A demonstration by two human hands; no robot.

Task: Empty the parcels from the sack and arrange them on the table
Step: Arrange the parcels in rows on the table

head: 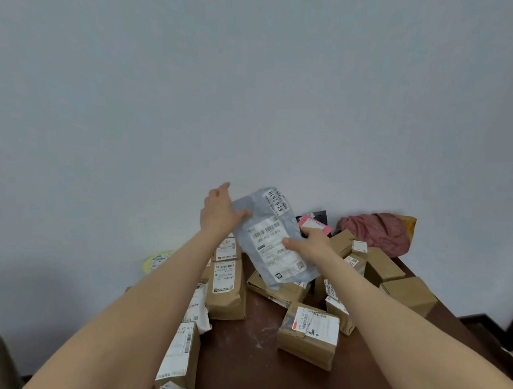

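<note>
A grey plastic mailer bag [273,225] with white shipping labels is held up above the dark brown table [240,357]. My left hand [220,211] grips its upper left edge. My right hand [312,242] grips its right edge, thumb across the label. Brown cardboard parcels lie below on the table: one upright [226,288] at the left, one [308,335] in the middle front, one [178,359] at the near left edge. A crumpled reddish sack [378,233] lies at the table's far right corner against the wall.
Several more cardboard boxes [407,293] crowd the right side of the table. A pink-labelled black packet [313,222] lies behind the mailer. A yellow packet [158,260] sticks out at the far left. A pale wall stands right behind the table.
</note>
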